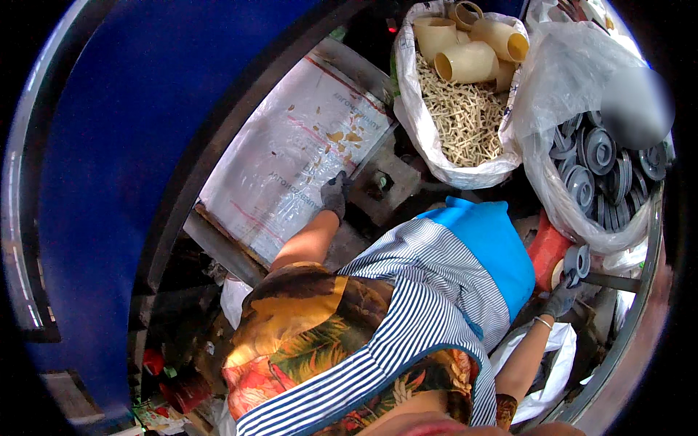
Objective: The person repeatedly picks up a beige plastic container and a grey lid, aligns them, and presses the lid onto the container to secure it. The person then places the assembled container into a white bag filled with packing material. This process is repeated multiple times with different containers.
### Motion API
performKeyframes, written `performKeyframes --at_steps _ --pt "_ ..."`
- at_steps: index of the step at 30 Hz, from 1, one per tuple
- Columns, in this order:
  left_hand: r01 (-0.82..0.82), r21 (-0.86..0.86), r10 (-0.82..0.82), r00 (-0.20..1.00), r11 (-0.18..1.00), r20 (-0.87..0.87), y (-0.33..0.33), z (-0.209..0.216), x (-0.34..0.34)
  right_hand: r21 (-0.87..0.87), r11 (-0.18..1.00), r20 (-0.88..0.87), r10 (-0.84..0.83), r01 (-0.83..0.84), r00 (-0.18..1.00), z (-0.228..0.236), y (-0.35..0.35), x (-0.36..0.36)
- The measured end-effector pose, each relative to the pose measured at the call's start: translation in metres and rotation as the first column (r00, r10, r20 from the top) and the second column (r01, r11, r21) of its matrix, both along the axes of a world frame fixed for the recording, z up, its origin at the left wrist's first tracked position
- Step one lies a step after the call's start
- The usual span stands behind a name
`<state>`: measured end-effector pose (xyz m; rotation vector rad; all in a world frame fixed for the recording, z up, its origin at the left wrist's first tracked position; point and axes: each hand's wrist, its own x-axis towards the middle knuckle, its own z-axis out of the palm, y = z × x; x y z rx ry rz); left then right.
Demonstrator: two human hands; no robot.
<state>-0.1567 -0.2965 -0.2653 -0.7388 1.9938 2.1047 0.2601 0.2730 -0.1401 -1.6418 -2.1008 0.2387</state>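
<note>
1. Two hands in grey gloves. Right hand [560, 298]: grip closed on a grey part [579, 259], rounded, hard-looking, held just beside a red object [547, 247].
2. Left hand [334, 198]: at the near right edge of the bench [247, 182]; cannot tell whether its grip is wide or narrow.
3. Bench top: pale, under glossy, wrinkled clear film; thin brown flakes [334, 136] scattered over it.
4. Sack [465, 176]: white, rim turned open. Contents: small, tan, stick-like bits [458, 116], with smooth beige tubes [467, 63], short and wide-mouthed, piled on top.
5. Bag [549, 87]: translucent, crinkled plastic. Contents: many grey discs [600, 150], ringed in relief, stacked at mixed angles.
6. Apron [407, 320]: striped cloth, plain blue section at the lower end.
</note>
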Motion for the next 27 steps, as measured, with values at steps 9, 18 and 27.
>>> performKeyframes --at_steps 9,18,27 --pt "-0.008 -0.144 0.001 0.999 0.99 -0.045 -0.002 0.072 -0.051 -0.122 0.986 -0.249 0.085 -0.118 0.965 0.002 -0.001 -0.002" --pt "0.032 -0.895 -0.114 0.993 0.445 -0.021 0.035 0.119 -0.168 0.025 0.992 -0.379 0.124 -0.123 0.917 0.033 -0.01 0.051" --pt "-0.208 -0.266 0.151 0.963 0.941 -0.221 0.063 0.042 -0.136 0.049 0.973 -0.376 0.227 -0.225 0.898 0.099 -0.069 0.017"
